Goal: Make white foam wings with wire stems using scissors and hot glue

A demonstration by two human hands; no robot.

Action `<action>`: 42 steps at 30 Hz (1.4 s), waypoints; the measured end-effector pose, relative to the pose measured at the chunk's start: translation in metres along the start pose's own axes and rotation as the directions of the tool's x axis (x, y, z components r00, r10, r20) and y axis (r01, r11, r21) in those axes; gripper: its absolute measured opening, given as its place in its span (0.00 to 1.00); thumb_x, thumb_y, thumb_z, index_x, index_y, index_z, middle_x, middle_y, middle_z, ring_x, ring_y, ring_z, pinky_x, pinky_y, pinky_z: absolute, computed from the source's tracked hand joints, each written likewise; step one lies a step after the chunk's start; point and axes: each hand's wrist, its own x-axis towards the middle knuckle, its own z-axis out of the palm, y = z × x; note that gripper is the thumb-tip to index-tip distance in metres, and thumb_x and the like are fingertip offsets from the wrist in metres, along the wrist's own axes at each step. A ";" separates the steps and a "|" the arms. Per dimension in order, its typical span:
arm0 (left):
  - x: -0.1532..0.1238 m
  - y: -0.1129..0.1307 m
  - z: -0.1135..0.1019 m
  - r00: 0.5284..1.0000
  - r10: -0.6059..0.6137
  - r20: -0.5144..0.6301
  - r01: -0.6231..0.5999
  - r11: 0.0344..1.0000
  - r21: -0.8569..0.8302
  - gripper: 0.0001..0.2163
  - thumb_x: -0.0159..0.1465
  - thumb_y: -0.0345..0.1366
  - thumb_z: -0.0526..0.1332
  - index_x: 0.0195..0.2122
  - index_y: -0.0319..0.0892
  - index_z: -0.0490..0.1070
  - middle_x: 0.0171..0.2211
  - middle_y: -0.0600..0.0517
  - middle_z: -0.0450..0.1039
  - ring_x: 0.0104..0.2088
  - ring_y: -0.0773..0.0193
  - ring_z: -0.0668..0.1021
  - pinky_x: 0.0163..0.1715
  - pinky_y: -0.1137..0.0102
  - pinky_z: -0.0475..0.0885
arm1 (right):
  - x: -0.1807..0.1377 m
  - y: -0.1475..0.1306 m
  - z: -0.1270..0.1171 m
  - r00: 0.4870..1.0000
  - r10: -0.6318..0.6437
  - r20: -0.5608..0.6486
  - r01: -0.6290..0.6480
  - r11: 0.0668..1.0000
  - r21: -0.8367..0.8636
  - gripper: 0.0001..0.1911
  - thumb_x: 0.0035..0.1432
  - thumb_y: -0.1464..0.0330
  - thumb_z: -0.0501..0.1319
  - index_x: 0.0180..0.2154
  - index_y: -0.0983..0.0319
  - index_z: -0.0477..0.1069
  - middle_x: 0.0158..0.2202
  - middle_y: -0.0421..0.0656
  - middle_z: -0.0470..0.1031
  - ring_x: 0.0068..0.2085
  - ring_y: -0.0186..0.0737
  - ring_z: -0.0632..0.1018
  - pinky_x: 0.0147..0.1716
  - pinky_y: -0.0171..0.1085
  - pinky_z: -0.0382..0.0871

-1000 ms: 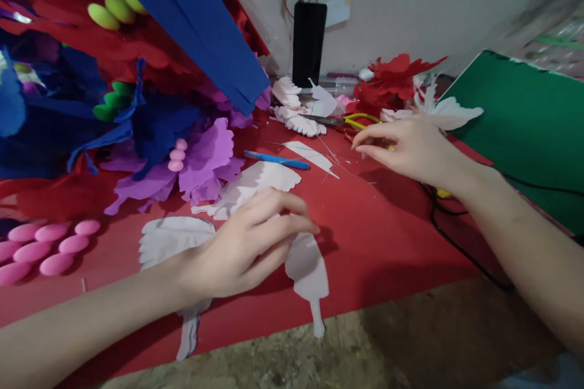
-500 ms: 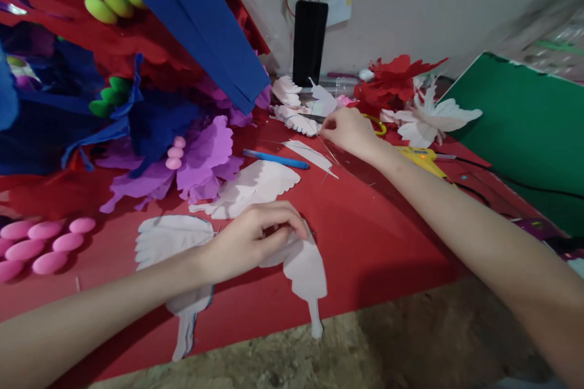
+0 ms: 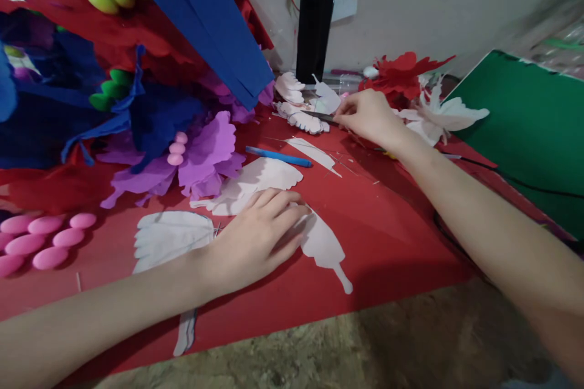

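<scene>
My left hand lies flat with fingers stretched out on a white petal-shaped foam cutout on the red sheet. Two more white cutouts lie beside it, one to the left and one behind. My right hand reaches to the back of the table with fingers pinched at the handle end of a pair of scissors, whose dark blades point left. What the fingers enclose is partly hidden.
A blue pen lies mid-table. Purple, blue and red foam flowers pile up at the left, with pink ovals. A black phone leans on the wall. Red and white flowers, a green sheet stand right.
My left hand has flattened onto the white cutout and turned it, its stem now pointing right. My right hand moved from the table's right side to the scissors at the back.
</scene>
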 end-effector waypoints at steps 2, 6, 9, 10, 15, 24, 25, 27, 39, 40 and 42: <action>0.000 -0.001 0.001 0.999 -0.001 0.035 -0.001 0.999 0.040 0.11 0.65 0.32 0.52 0.46 0.37 0.68 0.45 0.43 0.69 0.45 0.56 0.69 0.48 0.58 0.65 | -0.011 -0.002 -0.011 0.997 -0.061 -0.043 0.065 0.994 0.090 0.02 0.47 0.74 0.60 0.27 0.65 0.71 0.29 0.48 0.75 0.32 0.42 0.75 0.35 0.42 0.69; 0.002 -0.002 0.000 0.986 0.116 0.116 -0.113 0.993 -0.032 0.11 0.65 0.30 0.51 0.46 0.37 0.68 0.46 0.45 0.71 0.47 0.59 0.70 0.57 0.55 0.55 | -0.040 0.001 -0.025 0.973 -0.218 -0.074 0.227 0.962 0.149 0.03 0.50 0.70 0.60 0.28 0.63 0.72 0.29 0.43 0.75 0.30 0.37 0.73 0.33 0.38 0.68; 0.002 -0.001 -0.003 0.969 0.199 0.148 -0.186 0.978 -0.096 0.13 0.66 0.27 0.49 0.48 0.37 0.67 0.46 0.46 0.72 0.49 0.61 0.71 0.61 0.54 0.47 | -0.063 0.008 -0.028 0.864 -0.500 -0.062 0.503 0.852 0.146 0.06 0.54 0.68 0.59 0.27 0.61 0.72 0.32 0.42 0.74 0.30 0.34 0.72 0.30 0.35 0.67; 0.002 -0.001 -0.004 0.964 0.215 0.158 -0.199 0.973 -0.113 0.13 0.65 0.26 0.49 0.48 0.37 0.67 0.47 0.46 0.72 0.49 0.61 0.71 0.61 0.54 0.47 | -0.071 0.010 -0.028 0.808 -0.587 -0.050 0.587 0.795 0.152 0.06 0.55 0.68 0.58 0.28 0.61 0.72 0.32 0.42 0.73 0.30 0.33 0.72 0.30 0.34 0.66; 0.003 -0.003 -0.008 0.953 0.228 0.199 -0.193 0.965 -0.180 0.13 0.62 0.23 0.51 0.45 0.37 0.70 0.48 0.46 0.71 0.50 0.60 0.70 0.59 0.56 0.53 | -0.112 0.010 -0.015 0.619 -0.786 0.014 0.778 0.615 0.130 0.08 0.59 0.72 0.56 0.30 0.63 0.73 0.29 0.40 0.71 0.27 0.27 0.70 0.25 0.28 0.61; 0.006 0.001 -0.009 0.965 0.232 0.125 -0.185 0.934 -0.306 0.10 0.62 0.25 0.53 0.37 0.41 0.73 0.39 0.48 0.76 0.43 0.63 0.74 0.50 0.65 0.65 | -0.132 0.006 -0.002 0.534 -0.833 0.145 0.835 0.546 0.063 0.13 0.62 0.73 0.51 0.30 0.62 0.72 0.28 0.39 0.72 0.26 0.28 0.67 0.25 0.30 0.58; 0.005 0.002 -0.009 0.962 0.245 0.122 -0.196 0.927 -0.318 0.09 0.63 0.26 0.54 0.36 0.41 0.73 0.38 0.48 0.76 0.42 0.63 0.74 0.48 0.66 0.66 | -0.132 0.006 -0.002 0.534 -0.833 0.145 0.837 0.545 0.048 0.13 0.62 0.72 0.51 0.29 0.62 0.72 0.28 0.39 0.72 0.26 0.29 0.67 0.25 0.30 0.58; 0.005 0.003 -0.008 0.951 0.280 0.127 -0.226 0.917 -0.329 0.09 0.63 0.26 0.55 0.35 0.41 0.74 0.35 0.49 0.76 0.40 0.64 0.74 0.47 0.66 0.66 | -0.132 0.006 -0.002 0.533 -0.834 0.146 0.841 0.541 0.020 0.14 0.63 0.70 0.50 0.28 0.63 0.71 0.27 0.40 0.71 0.26 0.30 0.67 0.24 0.31 0.57; 0.007 0.001 -0.008 0.881 0.376 0.286 -0.299 0.913 -0.278 0.18 0.64 0.27 0.47 0.42 0.46 0.76 0.33 0.47 0.74 0.39 0.59 0.72 0.48 0.62 0.66 | -0.135 0.006 -0.002 0.578 -0.783 0.229 0.806 0.592 -0.010 0.16 0.64 0.69 0.48 0.27 0.62 0.69 0.27 0.40 0.70 0.27 0.32 0.67 0.25 0.34 0.55; 0.007 0.001 -0.008 0.877 0.390 0.280 -0.317 0.909 -0.272 0.18 0.64 0.27 0.46 0.42 0.45 0.76 0.32 0.47 0.73 0.38 0.59 0.72 0.48 0.62 0.65 | -0.135 0.006 -0.002 0.588 -0.773 0.236 0.797 0.603 -0.010 0.16 0.64 0.68 0.48 0.27 0.62 0.69 0.27 0.40 0.70 0.27 0.32 0.67 0.25 0.34 0.54; 0.007 0.001 -0.007 0.870 0.410 0.276 -0.343 0.903 -0.260 0.18 0.64 0.26 0.46 0.41 0.44 0.76 0.32 0.47 0.72 0.37 0.59 0.72 0.49 0.62 0.65 | -0.135 0.006 -0.001 0.600 -0.762 0.243 0.788 0.615 -0.015 0.15 0.63 0.68 0.50 0.27 0.62 0.69 0.27 0.39 0.69 0.27 0.31 0.67 0.24 0.34 0.54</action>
